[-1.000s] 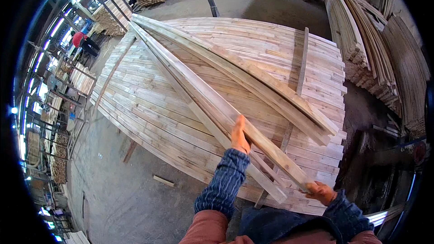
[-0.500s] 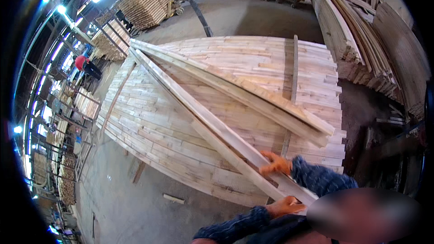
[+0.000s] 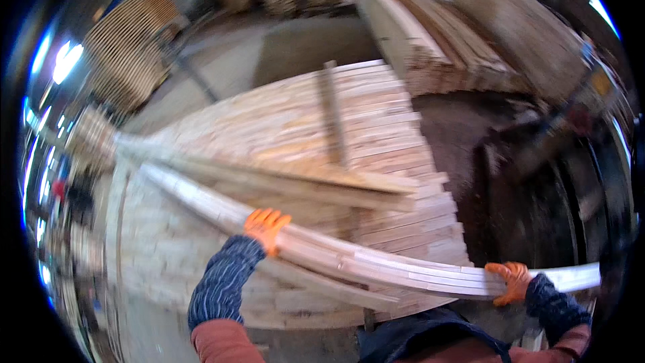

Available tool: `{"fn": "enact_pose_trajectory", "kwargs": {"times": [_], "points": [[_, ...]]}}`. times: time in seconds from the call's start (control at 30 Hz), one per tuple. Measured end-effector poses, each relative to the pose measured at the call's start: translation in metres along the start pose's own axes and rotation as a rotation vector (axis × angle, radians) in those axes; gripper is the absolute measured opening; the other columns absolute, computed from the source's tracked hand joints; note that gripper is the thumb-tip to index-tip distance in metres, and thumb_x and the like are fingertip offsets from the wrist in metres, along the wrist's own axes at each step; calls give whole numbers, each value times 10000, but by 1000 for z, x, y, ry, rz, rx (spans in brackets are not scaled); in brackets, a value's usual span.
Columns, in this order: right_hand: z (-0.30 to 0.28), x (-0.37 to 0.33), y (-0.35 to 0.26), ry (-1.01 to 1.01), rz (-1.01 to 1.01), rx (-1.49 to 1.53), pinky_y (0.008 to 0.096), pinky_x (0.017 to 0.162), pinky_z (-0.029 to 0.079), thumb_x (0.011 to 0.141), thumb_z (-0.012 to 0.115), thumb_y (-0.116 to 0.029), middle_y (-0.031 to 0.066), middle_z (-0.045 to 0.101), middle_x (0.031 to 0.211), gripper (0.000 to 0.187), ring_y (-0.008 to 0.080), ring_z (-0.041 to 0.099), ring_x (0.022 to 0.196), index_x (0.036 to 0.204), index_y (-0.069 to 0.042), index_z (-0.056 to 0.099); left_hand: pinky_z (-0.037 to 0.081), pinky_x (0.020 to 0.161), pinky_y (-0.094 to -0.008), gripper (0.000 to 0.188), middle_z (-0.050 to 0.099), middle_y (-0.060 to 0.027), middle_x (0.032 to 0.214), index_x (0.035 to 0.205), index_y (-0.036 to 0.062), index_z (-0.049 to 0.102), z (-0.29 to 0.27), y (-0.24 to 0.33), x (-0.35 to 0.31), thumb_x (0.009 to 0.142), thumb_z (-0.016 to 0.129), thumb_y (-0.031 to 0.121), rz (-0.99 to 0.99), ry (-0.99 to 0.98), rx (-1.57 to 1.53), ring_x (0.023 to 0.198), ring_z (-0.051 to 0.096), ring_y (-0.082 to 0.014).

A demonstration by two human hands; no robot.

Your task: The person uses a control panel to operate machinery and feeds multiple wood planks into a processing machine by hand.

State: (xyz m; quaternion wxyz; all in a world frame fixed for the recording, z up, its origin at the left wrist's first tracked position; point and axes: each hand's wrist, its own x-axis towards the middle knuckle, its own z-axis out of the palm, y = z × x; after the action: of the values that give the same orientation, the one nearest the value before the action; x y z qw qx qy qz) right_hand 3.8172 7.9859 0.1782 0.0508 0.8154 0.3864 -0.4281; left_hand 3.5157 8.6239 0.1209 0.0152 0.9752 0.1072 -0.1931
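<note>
A bundle of long, narrow wooden boards (image 3: 376, 263) runs from the far left of a broad board stack to beyond its right edge. My left hand (image 3: 267, 228), in an orange glove, grips the bundle around its middle, fingers over the top. Close to the bundle's right end, my right hand (image 3: 513, 282), also gloved in orange, is wrapped around it. A separate loose board (image 3: 336, 287) lies just on the near side of the bundle. Beyond it, more loose boards (image 3: 342, 187) rest across the stack. Motion blurs the left part of the picture.
Under the loose boards lies the wide stack of pale boards (image 3: 379, 117), crossed by a wooden strip (image 3: 331, 114). Long plank piles (image 3: 430, 47) stand at the back right. Slatted wood piles (image 3: 131, 47) stand at the far left, with dark equipment (image 3: 564, 181) at right.
My hands have moved far apart, the left one sliding to the bundle's middle and the right one near its end. The bundle's near end has swung right, and the view has turned right.
</note>
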Motion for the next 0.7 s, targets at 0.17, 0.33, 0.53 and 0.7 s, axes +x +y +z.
{"fn": "enact_pose_trajectory", "kwargs": {"times": [0.17, 0.33, 0.53, 0.7], "points": [[13, -40, 38, 276, 10, -205, 553, 1138, 392, 674, 894, -446, 188, 568, 1432, 1056, 368, 552, 1317, 1582, -309, 373, 444, 1084, -449, 872, 668, -168, 1252, 1281, 52, 621, 3, 33, 26, 550, 913, 428, 282, 123, 85, 1188, 602, -342], [43, -53, 132, 526, -24, -185, 498, 1130, 426, 581, 912, -295, 133, 625, 1344, 1103, 324, 607, 1246, 1561, -302, 405, 420, 1076, -497, 788, 630, -145, 1264, 1371, 56, 565, 20, 109, 34, 689, 798, 375, 280, 246, 177, 1187, 564, -341], [66, -92, 220, 562, 133, -297, 475, 1252, 272, 584, 863, -169, 108, 566, 1447, 1243, 290, 516, 1371, 1639, -341, 227, 366, 1149, -512, 937, 608, -168, 1321, 1387, 19, 542, -49, 226, 3, 629, 864, 466, 257, 217, 162, 1282, 512, -390], [63, -113, 248, 723, 7, -225, 482, 1229, 317, 529, 865, -196, 93, 608, 1375, 1199, 295, 550, 1326, 1603, -283, 338, 357, 1164, -512, 953, 607, -185, 1350, 1398, 26, 539, -60, 268, -32, 636, 873, 490, 176, 184, 244, 1308, 513, -386]]}}
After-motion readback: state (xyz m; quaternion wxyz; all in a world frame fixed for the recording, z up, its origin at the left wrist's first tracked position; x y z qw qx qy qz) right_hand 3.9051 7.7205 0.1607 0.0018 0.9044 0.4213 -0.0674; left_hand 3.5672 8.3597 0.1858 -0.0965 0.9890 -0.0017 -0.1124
